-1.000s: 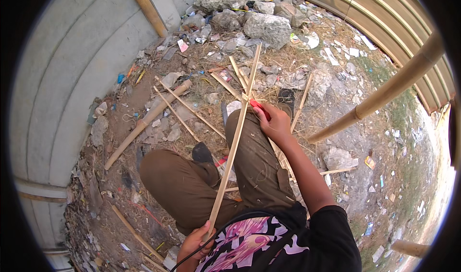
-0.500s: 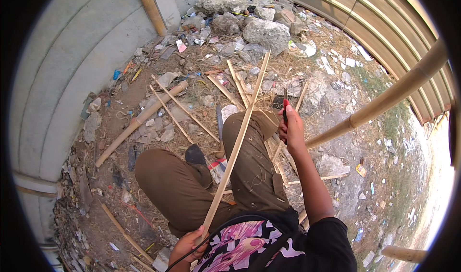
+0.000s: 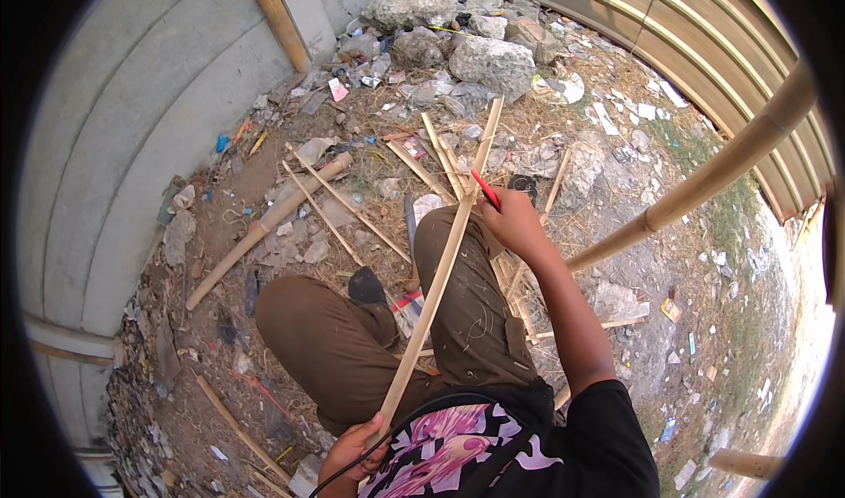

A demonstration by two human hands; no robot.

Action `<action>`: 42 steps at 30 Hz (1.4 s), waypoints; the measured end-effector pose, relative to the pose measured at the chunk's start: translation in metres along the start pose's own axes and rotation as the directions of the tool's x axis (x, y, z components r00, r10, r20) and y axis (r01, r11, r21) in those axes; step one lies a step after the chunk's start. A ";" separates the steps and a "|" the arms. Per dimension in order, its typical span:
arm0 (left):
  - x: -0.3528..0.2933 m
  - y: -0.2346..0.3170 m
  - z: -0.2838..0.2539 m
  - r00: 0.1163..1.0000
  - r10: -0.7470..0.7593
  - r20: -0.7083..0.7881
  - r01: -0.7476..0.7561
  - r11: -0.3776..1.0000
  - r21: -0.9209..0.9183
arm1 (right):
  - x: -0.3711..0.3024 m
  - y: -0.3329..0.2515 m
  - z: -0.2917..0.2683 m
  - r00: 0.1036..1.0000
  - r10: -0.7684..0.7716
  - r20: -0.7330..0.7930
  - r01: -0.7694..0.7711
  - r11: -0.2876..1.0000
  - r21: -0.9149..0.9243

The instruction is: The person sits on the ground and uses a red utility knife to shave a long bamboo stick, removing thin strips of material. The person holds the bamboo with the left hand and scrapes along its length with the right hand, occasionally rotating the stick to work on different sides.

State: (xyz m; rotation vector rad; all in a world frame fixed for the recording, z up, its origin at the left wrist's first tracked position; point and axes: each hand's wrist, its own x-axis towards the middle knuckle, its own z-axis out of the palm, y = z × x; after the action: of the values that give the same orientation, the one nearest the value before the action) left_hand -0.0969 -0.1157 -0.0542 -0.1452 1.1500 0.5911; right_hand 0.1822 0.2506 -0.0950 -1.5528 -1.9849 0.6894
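A long split bamboo strip (image 3: 436,291) lies slantwise across my right thigh, its far end pointing ahead over the litter. Close to my belly, my left hand (image 3: 358,450) is wrapped round the near end of it. My right hand (image 3: 514,220) is closed on a knife (image 3: 486,190) with a red and black handle, beside the strip's upper part just past my knee. The knife's blade is hard to make out here and seems to be at the strip.
More bamboo strips (image 3: 348,214) lie on the ground ahead. A thick bamboo pole (image 3: 268,232) rests at left; another pole (image 3: 695,194) slants in from the right. Rocks (image 3: 493,65) are piled at the back, between a concrete wall (image 3: 158,102) and corrugated sheeting (image 3: 704,40).
My right hand has moved left with the knife, from apart from the bamboo strip to right beside it. My left hand keeps its hold on the near end.
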 end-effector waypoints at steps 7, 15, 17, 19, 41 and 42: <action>0.005 -0.008 -0.013 0.999 0.018 0.038 -0.017 1.000 -0.011 | 0.016 0.046 -0.023 0.916 0.220 -0.335 -0.114 0.944 0.310; 0.001 -0.005 -0.005 1.000 0.030 0.006 -0.030 0.999 -0.037 | -0.045 0.073 -0.030 0.881 0.328 -0.341 -0.448 0.810 -0.379; 0.002 -0.005 -0.009 0.998 0.028 0.056 -0.024 0.998 -0.062 | -0.068 0.089 -0.040 0.843 0.447 -0.300 -0.538 0.693 -0.479; 0.003 -0.007 -0.012 0.993 0.017 0.120 -0.003 0.994 -0.110 | -0.100 0.099 -0.042 0.804 0.568 -0.175 -0.557 0.618 -0.555; -0.001 -0.013 0.001 0.991 0.130 -0.033 -0.125 0.986 0.112 | -0.116 -0.033 0.004 0.965 -0.259 0.038 0.262 0.955 -0.142; -0.001 -0.012 0.001 0.990 0.136 -0.025 -0.133 0.985 0.114 | -0.112 -0.033 0.005 0.959 -0.281 0.029 0.283 0.947 -0.152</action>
State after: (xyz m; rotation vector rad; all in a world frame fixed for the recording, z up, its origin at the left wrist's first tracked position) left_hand -0.0900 -0.1260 -0.0556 0.0196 1.2284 0.6437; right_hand 0.1782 0.1343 -0.0864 -1.3106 -2.2528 0.4336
